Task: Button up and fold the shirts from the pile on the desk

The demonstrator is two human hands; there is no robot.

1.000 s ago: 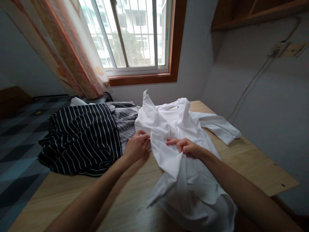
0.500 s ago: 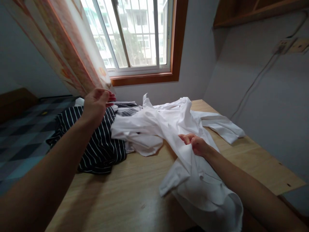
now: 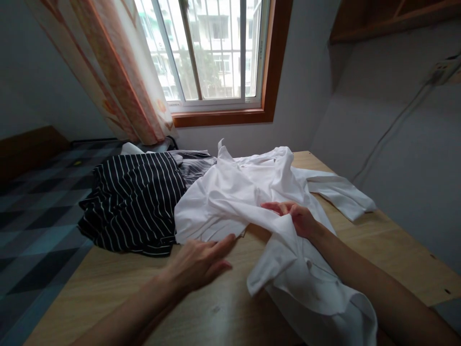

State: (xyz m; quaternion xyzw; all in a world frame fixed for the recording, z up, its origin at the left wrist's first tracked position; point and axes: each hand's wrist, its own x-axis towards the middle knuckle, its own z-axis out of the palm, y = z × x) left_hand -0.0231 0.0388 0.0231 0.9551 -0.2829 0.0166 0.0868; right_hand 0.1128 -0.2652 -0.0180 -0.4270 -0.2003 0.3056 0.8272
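A crumpled white shirt (image 3: pixel 230 192) is spread over the wooden table (image 3: pixel 201 307). One sleeve stretches to the right, and its lower part hangs over the near table edge. My right hand (image 3: pixel 300 218) pinches the shirt fabric near its middle, holding a fold slightly raised. In front of the shirt's left part, my left hand (image 3: pixel 201 262) is low over the table with fingers stretched out and nothing in it. Left of the shirt lies a black-and-white striped garment (image 3: pixel 133 202), partly touching the white cloth.
A bed with a checked cover (image 3: pixel 39 206) adjoins the table on the left. Behind the table are a window (image 3: pixel 216 57) and a curtain (image 3: pixel 122 72). A power cord (image 3: pixel 389 129) runs down the right wall below a wooden shelf (image 3: pixel 382 29).
My left hand let go of the white shirt, swung up left over the striped garment, then came down towards me. The shirt's left part now lies spread leftward. My right hand keeps its hold.
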